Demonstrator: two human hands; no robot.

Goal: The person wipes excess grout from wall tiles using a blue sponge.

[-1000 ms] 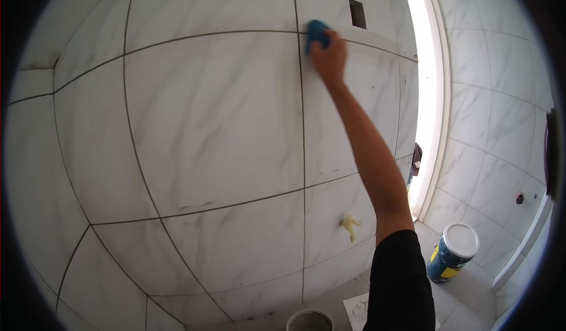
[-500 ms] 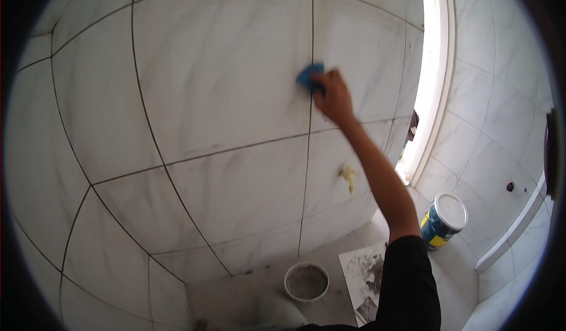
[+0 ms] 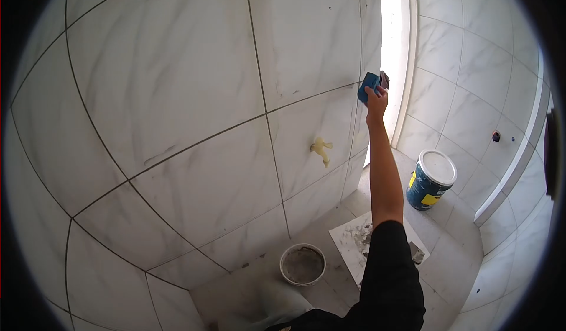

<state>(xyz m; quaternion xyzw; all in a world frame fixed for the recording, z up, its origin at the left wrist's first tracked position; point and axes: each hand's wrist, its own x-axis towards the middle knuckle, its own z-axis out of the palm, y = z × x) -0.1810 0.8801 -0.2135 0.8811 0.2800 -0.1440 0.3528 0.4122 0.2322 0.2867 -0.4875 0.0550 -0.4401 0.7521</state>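
Note:
My right hand [image 3: 377, 102] is stretched out toward the right end of the tiled wall [image 3: 194, 71], near the bright door opening. Its fingers are closed on a blue sponge [image 3: 367, 87]. In this view the sponge overlaps the wall's right edge, where a horizontal joint meets a vertical one. Dark joint lines run between the large white marbled tiles. A pale yellow tap [image 3: 321, 148] sticks out of the wall below and left of the hand. My left hand is out of view.
On the floor, a round white tub [image 3: 302, 264] holds grey material. Beside it lies a white board [image 3: 348, 245] with grey scraps on it. A lidded blue and yellow bucket [image 3: 431, 179] stands near the doorway [image 3: 394, 48].
My right hand has carried the sponge from the vertical joint in mid-wall rightward to the wall's edge by the doorway. The view has shifted right and down.

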